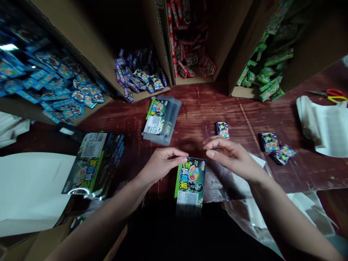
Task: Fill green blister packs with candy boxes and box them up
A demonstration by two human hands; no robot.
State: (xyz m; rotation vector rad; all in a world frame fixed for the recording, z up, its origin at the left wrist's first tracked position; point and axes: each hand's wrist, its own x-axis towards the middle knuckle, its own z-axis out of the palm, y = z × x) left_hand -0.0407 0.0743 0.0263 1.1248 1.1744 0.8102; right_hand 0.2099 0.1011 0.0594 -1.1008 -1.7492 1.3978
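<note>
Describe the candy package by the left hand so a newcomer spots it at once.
Find the dark red table before the row of cardboard boxes. At its near edge, the left hand is at one corner of a green-and-black candy package. Unlike the lookalike on the clear plastic case and the stack at left, it lies between the two forearms.

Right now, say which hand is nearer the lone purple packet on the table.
Right. The right hand is just short of the purple packet; the left hand is farther left, at the printed card.
</note>
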